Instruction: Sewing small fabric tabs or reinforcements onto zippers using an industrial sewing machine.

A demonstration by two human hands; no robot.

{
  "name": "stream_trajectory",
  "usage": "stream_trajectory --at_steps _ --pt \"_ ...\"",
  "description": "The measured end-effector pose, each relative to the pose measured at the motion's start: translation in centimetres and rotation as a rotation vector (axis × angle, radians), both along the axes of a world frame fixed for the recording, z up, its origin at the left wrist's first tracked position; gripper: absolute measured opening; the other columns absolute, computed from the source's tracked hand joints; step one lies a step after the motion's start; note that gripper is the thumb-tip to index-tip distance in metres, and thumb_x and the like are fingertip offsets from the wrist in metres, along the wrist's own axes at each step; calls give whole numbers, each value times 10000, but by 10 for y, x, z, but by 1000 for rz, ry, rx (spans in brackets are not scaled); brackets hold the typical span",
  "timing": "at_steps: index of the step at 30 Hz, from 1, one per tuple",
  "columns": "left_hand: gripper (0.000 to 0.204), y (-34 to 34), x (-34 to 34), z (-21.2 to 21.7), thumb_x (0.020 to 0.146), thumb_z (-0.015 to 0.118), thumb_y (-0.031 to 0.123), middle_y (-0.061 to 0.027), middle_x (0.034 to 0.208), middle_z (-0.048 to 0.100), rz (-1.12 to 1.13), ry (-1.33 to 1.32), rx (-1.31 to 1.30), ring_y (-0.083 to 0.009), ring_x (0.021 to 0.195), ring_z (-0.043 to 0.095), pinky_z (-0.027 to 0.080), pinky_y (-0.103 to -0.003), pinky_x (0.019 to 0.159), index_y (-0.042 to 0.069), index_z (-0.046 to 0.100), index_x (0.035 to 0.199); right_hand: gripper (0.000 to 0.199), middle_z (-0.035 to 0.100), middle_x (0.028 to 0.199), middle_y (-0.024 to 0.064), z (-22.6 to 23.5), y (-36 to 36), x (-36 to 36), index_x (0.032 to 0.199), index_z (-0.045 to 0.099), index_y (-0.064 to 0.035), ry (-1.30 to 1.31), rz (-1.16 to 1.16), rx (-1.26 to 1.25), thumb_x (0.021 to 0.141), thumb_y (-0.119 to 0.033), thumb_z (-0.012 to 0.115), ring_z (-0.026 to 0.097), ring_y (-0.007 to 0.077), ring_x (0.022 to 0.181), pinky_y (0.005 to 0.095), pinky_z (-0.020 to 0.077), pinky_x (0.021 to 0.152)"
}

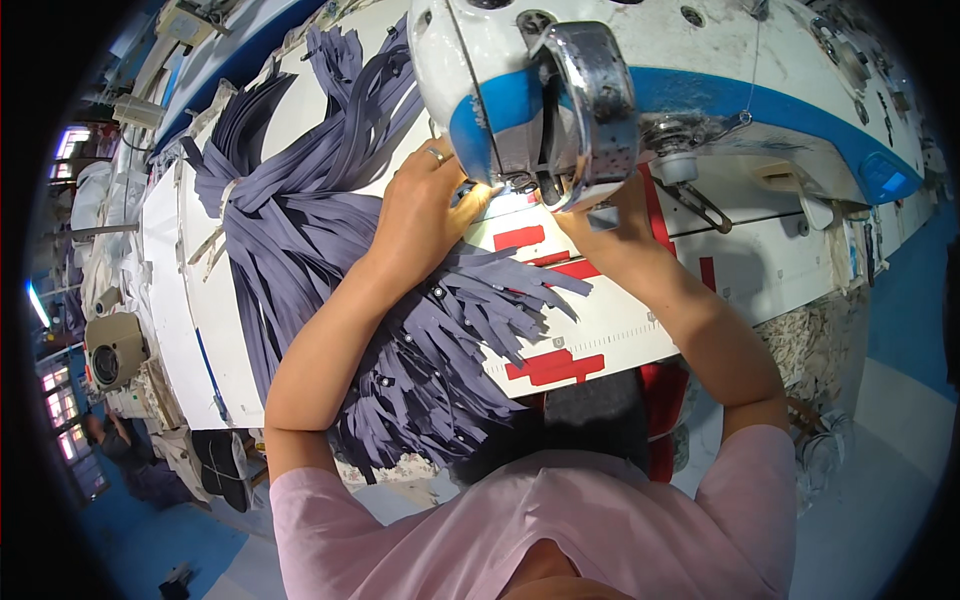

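- While we are looking down from the head view, our left hand (425,215) is lying flat with its fingers spread on a grey-purple fabric strip (478,205), pressing it to the sewing table (600,320) just beside the needle area of the sewing machine (640,80).
- We are wearing a ring (437,155) on that hand.
- Our right hand (612,215) is reaching in under the machine head (560,110) from the other side; the head is covering most of it, so we cannot tell whether its fingers are pinching the strip or only resting there, though it seems to be touching the table by the needle.
- The strip we are working on is lying at the table's far edge, directly under the machine head and between our two hands.
- A loose heap of matching strips (450,340) is sitting under our left forearm, spilling over the table's near edge.
- A larger tied bundle of strips (280,220) is lying toward the table's left edge, fanning toward the far-left corner.
- Red tape marks (555,365) are showing on the white tabletop near its near edge.
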State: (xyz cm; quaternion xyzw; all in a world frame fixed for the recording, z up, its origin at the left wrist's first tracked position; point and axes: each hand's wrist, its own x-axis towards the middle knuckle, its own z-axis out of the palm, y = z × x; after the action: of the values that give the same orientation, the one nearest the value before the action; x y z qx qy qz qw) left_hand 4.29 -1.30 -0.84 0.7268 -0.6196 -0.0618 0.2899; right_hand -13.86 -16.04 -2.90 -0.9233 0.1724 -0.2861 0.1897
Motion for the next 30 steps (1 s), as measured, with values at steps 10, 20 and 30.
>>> stream_trajectory --at_steps 10,20,30 --pt "164 21 9 83 859 723 148 -128 898 664 -208 143 296 -300 796 646 501 -377 709 14 689 947 119 659 746 160 -30 -6 8 784 658 -61 36 64 -8 773 -179 661 631 367 792 474 501 688" --pt "75 18 0 70 857 673 84 -115 995 667 7 -110 208 -356 867 651 510 -436 748 27 650 899 114 660 773 169 18 5 -1 802 654 -45 -90 18 98 771 -155 662 628 372 784 483 501 677" --pt "153 11 20 71 902 673 147 -143 928 675 39 -36 267 -347 833 655 503 -412 737 1 647 943 134 677 816 143 17 8 0 858 679 -50 51 12 117 760 -139 700 655 346 814 447 527 712"
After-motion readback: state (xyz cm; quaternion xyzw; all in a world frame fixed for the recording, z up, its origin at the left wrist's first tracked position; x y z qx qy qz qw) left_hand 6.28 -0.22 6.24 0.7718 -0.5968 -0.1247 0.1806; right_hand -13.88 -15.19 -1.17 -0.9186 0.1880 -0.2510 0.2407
